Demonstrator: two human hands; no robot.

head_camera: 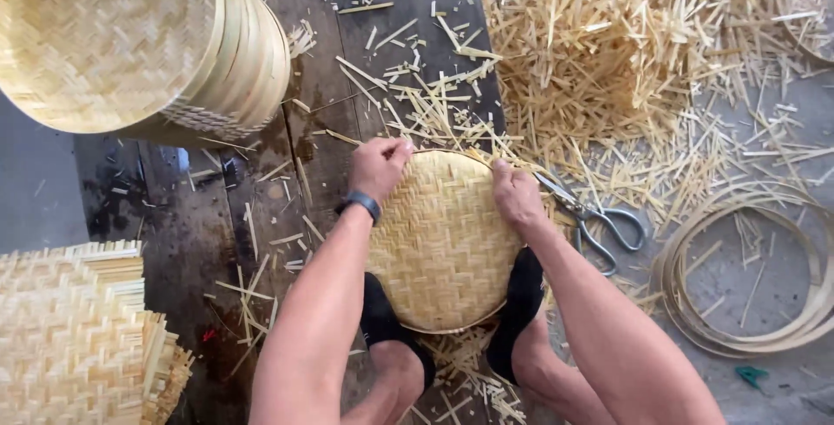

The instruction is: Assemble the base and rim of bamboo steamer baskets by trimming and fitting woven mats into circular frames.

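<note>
Woven tray (pixel 443 247), scissors (pixel 599 217) beside, bamboo offcuts (pixel 625 69) beyond

surface: dark, stained wooden boards (pixel 217 243) beside grey floor (pixel 747 277) | on boards: round woven bamboo tray (pixel 443 243), stack of round trays (pixel 130 43), pile of square woven mats (pixel 78 338), scattered splinters | on floor: heap of bamboo offcuts (pixel 625 60), scissors (pixel 599 217), coiled bamboo strips (pixel 747 269)

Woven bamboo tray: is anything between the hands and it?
Nothing visible. The left hand and right hand both rest directly on the far rim of the woven bamboo tray. The scissors lie beside the right hand, off the tray.
</note>
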